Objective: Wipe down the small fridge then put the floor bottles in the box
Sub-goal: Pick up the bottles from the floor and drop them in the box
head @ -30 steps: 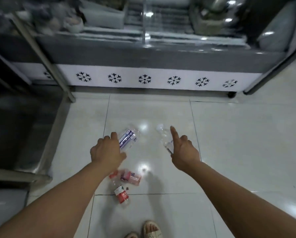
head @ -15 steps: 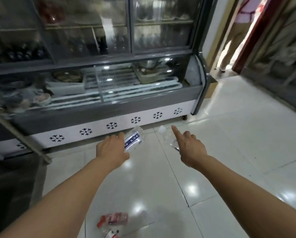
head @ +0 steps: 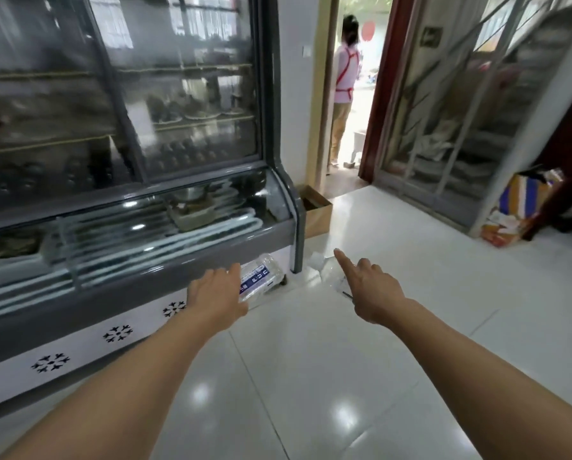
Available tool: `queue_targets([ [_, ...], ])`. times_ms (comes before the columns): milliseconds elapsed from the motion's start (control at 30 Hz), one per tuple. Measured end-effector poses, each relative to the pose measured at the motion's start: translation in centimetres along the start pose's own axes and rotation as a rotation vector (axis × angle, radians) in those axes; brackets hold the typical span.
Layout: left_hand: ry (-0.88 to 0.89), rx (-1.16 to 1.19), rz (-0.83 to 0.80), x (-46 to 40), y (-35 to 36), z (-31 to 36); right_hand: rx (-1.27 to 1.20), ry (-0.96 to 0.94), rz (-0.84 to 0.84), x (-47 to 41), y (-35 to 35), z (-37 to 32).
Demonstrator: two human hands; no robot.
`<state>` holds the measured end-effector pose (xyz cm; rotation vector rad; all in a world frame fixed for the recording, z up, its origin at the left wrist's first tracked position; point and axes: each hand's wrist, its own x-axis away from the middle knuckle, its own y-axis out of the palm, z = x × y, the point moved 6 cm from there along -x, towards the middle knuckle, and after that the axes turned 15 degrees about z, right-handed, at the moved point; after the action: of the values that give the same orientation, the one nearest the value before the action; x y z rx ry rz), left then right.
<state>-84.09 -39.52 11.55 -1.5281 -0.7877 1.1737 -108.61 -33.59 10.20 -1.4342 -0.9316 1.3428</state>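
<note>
Out front over the white floor [head: 311,376], both arms reach forward. Left hand [head: 216,298] grips a clear bottle [head: 259,280] with a blue label, long axis slanting up and away to the right. Right hand [head: 369,290] holds a second clear bottle [head: 324,268], forefinger laid straight along it, cap end pointing away-left. Beyond, an open cardboard box [head: 316,214] sits beside the fridge [head: 145,161]. Farther off, a person [head: 344,78] stands in the doorway.

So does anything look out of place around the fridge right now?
Nothing spilled or damaged. The oddity is a brown cardboard box sitting open on the white floor at the grey display fridge's end, near the doorway. Each hand holds a clear plastic bottle.
</note>
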Motion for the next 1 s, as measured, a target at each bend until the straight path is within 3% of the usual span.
queue_targets([
  [400, 0.13, -0.033, 0.045, -17.2, 1.9, 19.6, 0.036, 0.087, -0.01, -10.8, 2.3, 22.5],
  [1000, 0.211, 0.022, 0.045, -53.6, 14.4, 35.9, 0.08, 0.121, -0.061, -40.0, 12.7, 46.0],
])
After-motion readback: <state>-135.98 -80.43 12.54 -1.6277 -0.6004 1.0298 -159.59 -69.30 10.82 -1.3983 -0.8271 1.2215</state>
